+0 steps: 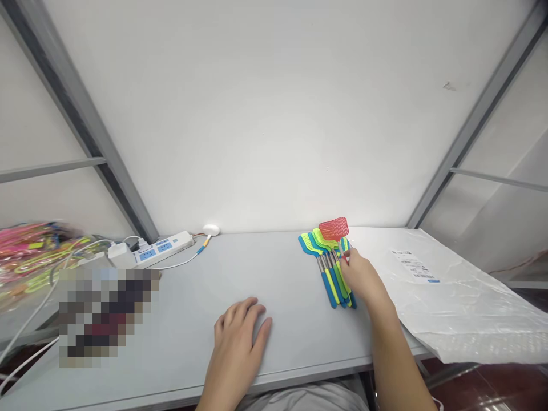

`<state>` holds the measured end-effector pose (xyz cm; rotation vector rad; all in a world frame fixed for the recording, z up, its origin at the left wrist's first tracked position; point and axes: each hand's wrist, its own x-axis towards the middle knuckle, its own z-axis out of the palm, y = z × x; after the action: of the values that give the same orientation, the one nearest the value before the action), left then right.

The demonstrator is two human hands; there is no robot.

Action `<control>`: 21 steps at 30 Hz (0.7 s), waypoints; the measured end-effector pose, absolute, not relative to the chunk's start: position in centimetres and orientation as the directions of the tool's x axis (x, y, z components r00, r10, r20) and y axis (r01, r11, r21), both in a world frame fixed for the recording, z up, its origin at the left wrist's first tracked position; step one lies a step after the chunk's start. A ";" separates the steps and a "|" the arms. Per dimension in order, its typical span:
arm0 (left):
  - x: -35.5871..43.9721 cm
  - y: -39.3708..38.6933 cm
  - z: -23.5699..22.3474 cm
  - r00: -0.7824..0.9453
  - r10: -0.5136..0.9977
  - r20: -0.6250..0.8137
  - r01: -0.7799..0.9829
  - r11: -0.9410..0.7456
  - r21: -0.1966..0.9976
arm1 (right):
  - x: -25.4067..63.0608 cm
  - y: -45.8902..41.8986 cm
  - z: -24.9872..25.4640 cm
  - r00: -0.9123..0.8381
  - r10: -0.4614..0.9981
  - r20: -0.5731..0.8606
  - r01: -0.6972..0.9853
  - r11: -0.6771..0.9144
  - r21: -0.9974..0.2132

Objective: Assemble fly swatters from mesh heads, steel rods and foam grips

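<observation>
My right hand (359, 275) is closed around the handle of a red fly swatter (334, 229), whose mesh head points away from me. Under and beside it lies a bunch of fly swatters (329, 279) with blue, yellow-green and green handles, metal shafts and perforated heads, the heads toward the wall. My fingers hide part of the red handle and some of the bunch. Palm down on the grey table (274, 274), my left hand (242, 337) rests with fingers apart and nothing in it.
A white plastic mailer (462, 308) with a printed label covers the table's right side and hangs over its edge. At left are a power strip (165, 248), cables, a white round device (211, 230), a pixelated patch and colourful bagged items (38, 257). A white wall (274, 125) stands behind.
</observation>
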<state>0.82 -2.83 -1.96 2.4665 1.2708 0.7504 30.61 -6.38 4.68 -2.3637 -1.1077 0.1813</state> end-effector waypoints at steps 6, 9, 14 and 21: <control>0.7 -2.7 -1.8 0.489 0.818 0.302 0.661 -0.573 0.484 | 30.2 -4.3 4.5 0.603 0.793 0.088 0.738 -0.513 -0.439; 0.6 -2.7 -1.8 0.491 0.819 0.297 0.659 -0.572 0.488 | 30.1 -3.9 4.0 0.596 0.799 0.082 0.751 -0.517 -0.411; 0.7 -2.7 -1.8 0.499 0.813 0.301 0.651 -0.581 0.489 | 29.9 -3.9 3.3 0.607 0.790 0.083 0.759 -0.545 -0.357; 0.7 -2.7 -1.6 0.498 0.815 0.297 0.659 -0.578 0.481 | 29.5 -3.9 2.7 0.637 0.763 0.114 0.752 -0.582 -0.309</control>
<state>0.74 -2.67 -1.60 2.4409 1.2398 0.7246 29.50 -3.94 2.68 -2.5313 -1.2125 0.0446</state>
